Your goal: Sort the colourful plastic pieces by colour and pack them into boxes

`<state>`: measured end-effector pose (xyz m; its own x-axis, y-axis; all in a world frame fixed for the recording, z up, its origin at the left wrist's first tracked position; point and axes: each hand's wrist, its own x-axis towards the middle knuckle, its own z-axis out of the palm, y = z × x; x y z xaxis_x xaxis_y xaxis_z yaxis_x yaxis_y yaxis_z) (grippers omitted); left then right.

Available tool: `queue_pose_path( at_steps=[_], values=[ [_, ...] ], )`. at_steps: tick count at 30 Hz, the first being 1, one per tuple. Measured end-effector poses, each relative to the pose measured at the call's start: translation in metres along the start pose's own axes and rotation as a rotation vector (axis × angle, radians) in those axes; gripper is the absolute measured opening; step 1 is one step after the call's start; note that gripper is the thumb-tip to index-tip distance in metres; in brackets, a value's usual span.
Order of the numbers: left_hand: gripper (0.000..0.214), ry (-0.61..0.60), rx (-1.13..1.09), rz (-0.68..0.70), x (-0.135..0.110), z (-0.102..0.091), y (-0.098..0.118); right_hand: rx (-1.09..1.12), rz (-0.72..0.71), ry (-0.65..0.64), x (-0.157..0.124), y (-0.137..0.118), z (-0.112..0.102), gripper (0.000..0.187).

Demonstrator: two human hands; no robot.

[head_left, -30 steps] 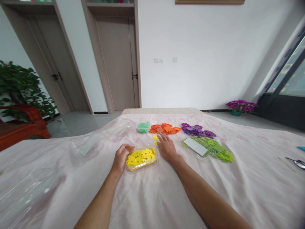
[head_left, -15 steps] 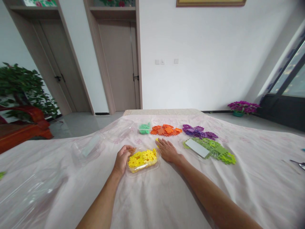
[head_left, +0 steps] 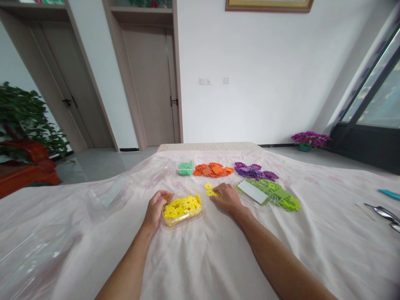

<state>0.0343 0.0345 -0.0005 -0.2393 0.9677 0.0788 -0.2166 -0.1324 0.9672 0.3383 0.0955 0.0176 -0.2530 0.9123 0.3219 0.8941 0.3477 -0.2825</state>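
A clear plastic box (head_left: 184, 225) full of yellow flower-shaped plastic pieces (head_left: 181, 208) stands in front of me. My left hand (head_left: 154, 209) grips its left rim, with fingers bent over the edge. To the right of the box, my right hand (head_left: 230, 198) rests low on the cloth, its fingers curled down onto a loose yellow piece (head_left: 213, 193). Its fingertips are partly hidden. Another loose yellow piece (head_left: 208, 186) lies just beyond these fingers.
Behind the box sit a small tub of green pieces (head_left: 185, 167), an orange pile (head_left: 212, 170) and a purple pile (head_left: 254, 171). Light-green pieces (head_left: 286, 200) lie right, beside a clear container with a white label (head_left: 253, 192). Clear containers (head_left: 109, 193) stand left; scissors (head_left: 386, 214) lie far right.
My right hand has drawn back slightly to the right and its fingers have curled, uncovering loose yellow pieces. The left hand stays at the box rim. The view has turned a little right.
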Motion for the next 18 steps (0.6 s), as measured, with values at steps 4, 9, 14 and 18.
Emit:
queue_pose_path(
  at_steps=[4,9,14,18],
  values=[
    [0.024,0.011,0.002,0.001,-0.001,0.001,0.001,0.020,-0.007,-0.025,0.000,0.005,-0.003,0.031],
    [0.026,0.010,0.006,0.007,-0.002,0.001,0.002,0.070,0.074,-0.024,0.001,0.011,-0.001,0.035],
    [0.025,0.006,0.003,-0.006,-0.002,0.002,0.003,0.243,0.118,0.013,0.007,0.021,0.010,0.031],
    [0.026,0.017,0.015,-0.005,-0.003,0.003,0.005,0.445,0.119,0.060,0.010,0.018,0.017,0.029]
  ],
)
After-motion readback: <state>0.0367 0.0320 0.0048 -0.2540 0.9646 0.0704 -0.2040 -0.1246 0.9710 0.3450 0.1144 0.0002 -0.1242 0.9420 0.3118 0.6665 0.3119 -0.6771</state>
